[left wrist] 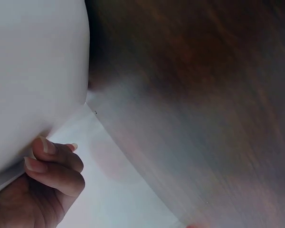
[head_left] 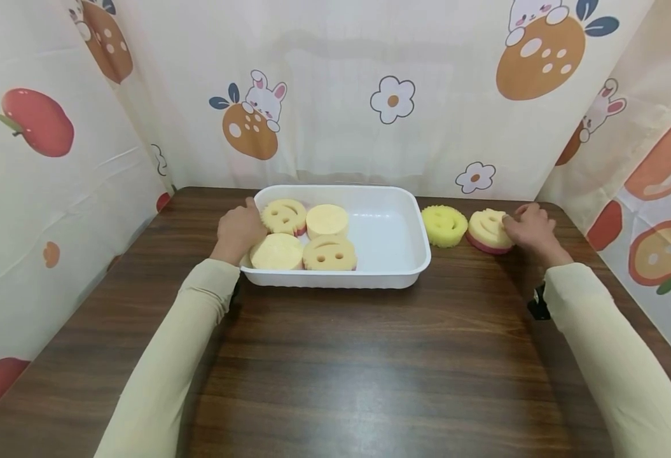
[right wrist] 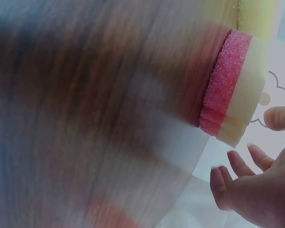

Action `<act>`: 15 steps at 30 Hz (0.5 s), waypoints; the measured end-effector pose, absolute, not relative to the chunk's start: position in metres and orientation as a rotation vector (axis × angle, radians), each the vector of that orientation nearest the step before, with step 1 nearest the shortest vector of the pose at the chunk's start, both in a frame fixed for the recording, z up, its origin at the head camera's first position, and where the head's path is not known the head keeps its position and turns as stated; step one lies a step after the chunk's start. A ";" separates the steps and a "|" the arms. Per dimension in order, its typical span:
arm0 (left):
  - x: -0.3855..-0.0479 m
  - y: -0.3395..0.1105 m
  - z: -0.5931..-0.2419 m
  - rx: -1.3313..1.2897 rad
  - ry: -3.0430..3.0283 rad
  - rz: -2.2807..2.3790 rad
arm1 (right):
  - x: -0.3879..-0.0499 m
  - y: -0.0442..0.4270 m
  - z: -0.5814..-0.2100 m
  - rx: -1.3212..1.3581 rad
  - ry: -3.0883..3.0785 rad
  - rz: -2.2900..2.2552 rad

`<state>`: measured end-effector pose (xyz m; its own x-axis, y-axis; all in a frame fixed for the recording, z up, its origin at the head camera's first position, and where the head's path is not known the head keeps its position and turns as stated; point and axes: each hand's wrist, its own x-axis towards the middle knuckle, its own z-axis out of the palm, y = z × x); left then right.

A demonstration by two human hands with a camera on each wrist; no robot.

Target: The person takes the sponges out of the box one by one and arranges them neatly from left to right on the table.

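A white plastic tray (head_left: 389,280) stands at the back of the table, and my left hand (head_left: 242,230) grips its left rim. In the left wrist view the curled fingers (left wrist: 59,178) hold the tray's edge (left wrist: 42,85). Grouped in the tray's left part are several round sponges: two with smiley faces (head_left: 329,254) and two plain cream ones (head_left: 327,221). My right hand (head_left: 532,229) is beside a cream smiley sponge (head_left: 488,230) with a pink underside. In the right wrist view the spread fingers (right wrist: 240,164) appear apart from that sponge (right wrist: 232,85).
A bright yellow smiley sponge (head_left: 444,226) lies between the tray and the pink-bottomed sponge. Printed curtains (head_left: 335,95) rise behind the dark wood table (head_left: 369,356) and along both sides. Both sleeved forearms reach across the table.
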<state>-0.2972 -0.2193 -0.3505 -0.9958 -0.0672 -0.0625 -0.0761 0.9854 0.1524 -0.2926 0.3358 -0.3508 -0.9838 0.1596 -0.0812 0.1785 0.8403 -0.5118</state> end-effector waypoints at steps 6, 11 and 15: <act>-0.298 -0.220 -0.350 -0.120 3.067 0.236 | -0.296 0.334 -0.348 0.286 3.008 -0.769; -0.298 -0.220 -0.351 -0.112 3.077 0.232 | -0.297 0.331 -0.346 0.253 3.020 -0.757; -0.298 -0.220 -0.351 -0.109 3.083 0.228 | -0.298 0.327 -0.343 0.232 3.030 -0.750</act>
<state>-0.2981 -0.2200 -0.3514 -0.9964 -0.0664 -0.0529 -0.0735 0.9866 0.1453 -0.2976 0.3268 -0.3426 -0.9889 0.1409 -0.0471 0.1466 0.8742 -0.4628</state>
